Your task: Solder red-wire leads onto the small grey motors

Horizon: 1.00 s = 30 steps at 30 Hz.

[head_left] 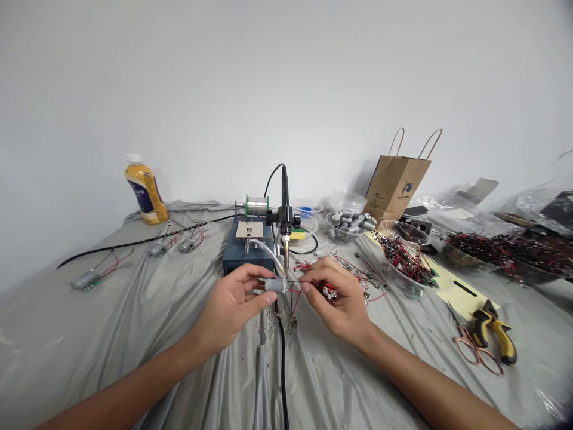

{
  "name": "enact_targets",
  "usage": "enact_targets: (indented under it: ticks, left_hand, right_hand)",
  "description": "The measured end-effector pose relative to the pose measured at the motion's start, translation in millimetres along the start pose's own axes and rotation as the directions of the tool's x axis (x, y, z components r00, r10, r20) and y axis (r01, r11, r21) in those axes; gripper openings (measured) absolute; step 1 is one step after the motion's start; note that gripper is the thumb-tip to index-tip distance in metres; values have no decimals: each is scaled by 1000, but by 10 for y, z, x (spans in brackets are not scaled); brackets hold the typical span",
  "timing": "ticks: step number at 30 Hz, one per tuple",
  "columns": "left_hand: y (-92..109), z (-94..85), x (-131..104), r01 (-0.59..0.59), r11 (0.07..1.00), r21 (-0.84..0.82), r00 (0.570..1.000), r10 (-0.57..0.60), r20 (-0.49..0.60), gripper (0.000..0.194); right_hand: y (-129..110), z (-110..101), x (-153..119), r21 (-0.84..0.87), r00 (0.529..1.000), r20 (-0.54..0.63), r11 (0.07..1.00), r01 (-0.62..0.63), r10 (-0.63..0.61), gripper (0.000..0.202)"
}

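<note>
Between thumb and fingers, my left hand (237,301) grips a small grey motor (274,285) lying on its side, its terminal end facing right. My right hand (335,295) pinches a thin black wire (294,281) that runs to that end of the motor. Red wires hang just below. Directly above the motor's end points the tip of a soldering iron (286,245), clamped upright in a black holder (283,218). A thin tube (264,243) curves down toward the same spot; whether the tip touches the motor I cannot tell.
Behind stands a blue soldering station (233,251) with a solder spool (257,205). Right are a bowl of motors (344,227), a bowl of wires (407,263), a paper bag (396,185), scissors (477,349) and cutters (495,334). Left are wired motors (85,279) and a yellow bottle (145,191).
</note>
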<state>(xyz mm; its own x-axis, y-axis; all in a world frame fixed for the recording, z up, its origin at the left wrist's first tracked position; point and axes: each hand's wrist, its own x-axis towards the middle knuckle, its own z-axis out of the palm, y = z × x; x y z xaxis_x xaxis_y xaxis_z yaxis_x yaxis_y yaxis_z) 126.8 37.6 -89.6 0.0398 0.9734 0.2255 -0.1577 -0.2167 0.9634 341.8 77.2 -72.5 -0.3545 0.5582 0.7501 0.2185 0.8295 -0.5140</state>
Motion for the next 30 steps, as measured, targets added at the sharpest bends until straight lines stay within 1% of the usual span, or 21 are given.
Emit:
enact_targets:
  ticks: [9, 12, 15, 16, 17, 18, 19, 20, 21, 22, 23, 24, 25, 26, 27, 28, 29, 30]
  left_hand:
    - [-5, -18, 3, 19, 1000, -21, 1000, -18, 26, 26]
    - [0, -38, -13, 32, 999, -1, 998, -32, 46, 25]
    - [22, -52, -50, 14, 999, 31, 997, -16, 71, 24]
    - [38, -52, -70, 9, 999, 39, 996, -13, 84, 24]
    - [61, -50, -96, 8, 999, 43, 995, -12, 102, 24]
    - [91, -46, -127, 5, 999, 40, 992, -10, 125, 25]
    - [128, -39, -162, -2, 1000, 30, 989, -3, 147, 26]
    - [174, -30, -201, -12, 1000, 16, 985, 9, 170, 26]
    - [226, -21, -243, -24, 1000, 1, 981, 23, 192, 26]
    - [283, -11, -286, -34, 999, -14, 977, 37, 211, 25]
    - [344, -2, -327, -44, 999, -29, 972, 49, 231, 24]
    - [405, 7, -367, -49, 998, -44, 967, 58, 249, 24]
    - [465, 14, -403, -48, 997, -59, 962, 62, 265, 23]
    - [520, 20, -437, -45, 996, -74, 959, 64, 277, 23]
    - [569, 23, -468, -43, 995, -89, 958, 67, 278, 23]
    - [609, 24, -498, -37, 994, -101, 961, 63, 270, 23]
    - [639, 23, -530, -26, 994, -109, 965, 54, 257, 24]
    - [659, 20, -566, -10, 993, -114, 971, 37, 238, 24]
  right_hand:
    - [-13, -3, -4, 10, 1000, 13, 1000, -5, 5, 7]
    - [-17, -4, 5, 21, 1000, 22, 1000, -6, 6, 7]
    - [14, -92, 81, 58, 999, 35, 998, -15, 13, 8]
    - [29, -154, 114, 78, 998, 34, 995, -53, 51, 11]
    - [39, -232, 141, 106, 992, 37, 987, -125, 121, 14]
    - [37, -321, 154, 136, 974, 58, 965, -225, 219, 17]
    - [18, -413, 143, 163, 940, 107, 927, -338, 324, 17]
    - [-25, -499, 103, 176, 890, 177, 876, -449, 421, 17]
    - [-94, -566, 30, 176, 828, 260, 819, -547, 497, 18]
    - [-191, -605, -74, 167, 763, 349, 765, -622, 545, 22]
    - [-312, -608, -203, 166, 705, 411, 713, -682, 578, 29]
    - [-450, -571, -348, 203, 653, 466, 647, -735, 596, 40]
    - [-596, -498, -498, 267, 592, 533, 544, -795, 604, 47]
    - [-740, -396, -642, 351, 561, 612, 444, -824, 557, 50]
    - [-872, -275, -770, 450, 565, 648, 342, -825, 511, 54]
    - [-985, -148, -875, 523, 575, 661, 253, -814, 483, 52]
    - [-1072, -29, -954, 589, 604, 639, 202, -782, 476, 44]
    - [-1133, 75, -1006, 640, 621, 606, 158, -752, 497, 38]
